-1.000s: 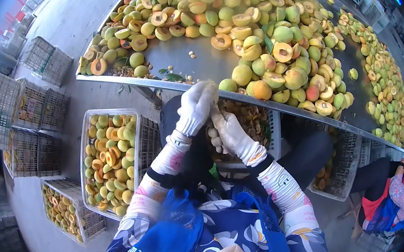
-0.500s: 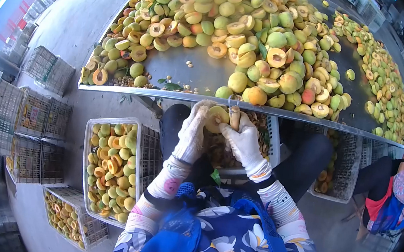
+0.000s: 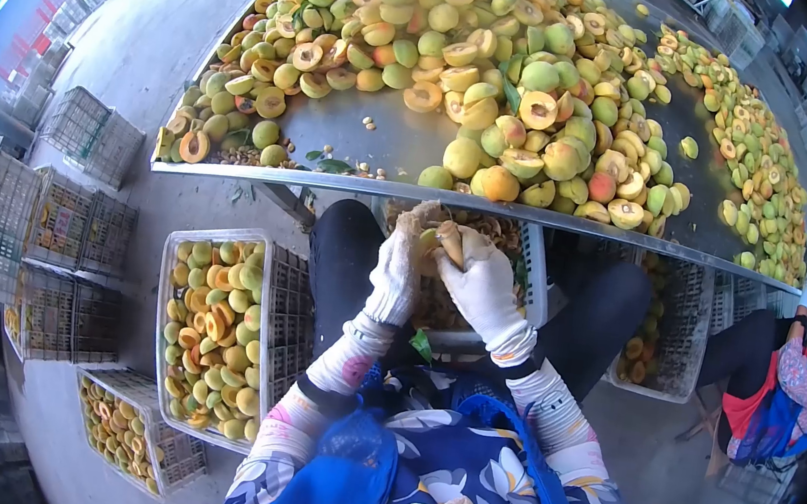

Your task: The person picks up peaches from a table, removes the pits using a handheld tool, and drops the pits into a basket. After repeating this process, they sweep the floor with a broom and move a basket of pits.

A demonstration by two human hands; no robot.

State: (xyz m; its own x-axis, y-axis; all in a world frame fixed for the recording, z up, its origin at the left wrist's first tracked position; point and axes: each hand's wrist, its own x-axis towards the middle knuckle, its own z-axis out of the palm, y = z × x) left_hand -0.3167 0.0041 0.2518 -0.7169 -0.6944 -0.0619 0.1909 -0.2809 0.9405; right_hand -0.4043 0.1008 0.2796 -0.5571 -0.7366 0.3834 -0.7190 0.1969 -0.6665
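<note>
Between my hands, just below the table's front edge, is a halved yellow-green peach, mostly covered by gloved fingers. My left hand, in a white knit glove stained at the fingertips, is closed around the fruit. My right hand, gloved too, grips a tool by its short wooden handle. The tool's working end is hidden against the fruit. Under both hands stands a pale crate holding brownish pits and scraps, set between my knees.
A metal table bears a large heap of whole and halved peaches. To the left, a white crate of peach halves stands on the floor, with another crate behind it. Stacked crates line the far left. A co-worker sits at right.
The wooden handle has tipped to the left and its wire loop no longer shows. The peach half has turned and is now largely hidden by my fingers. The view has shifted slightly.
</note>
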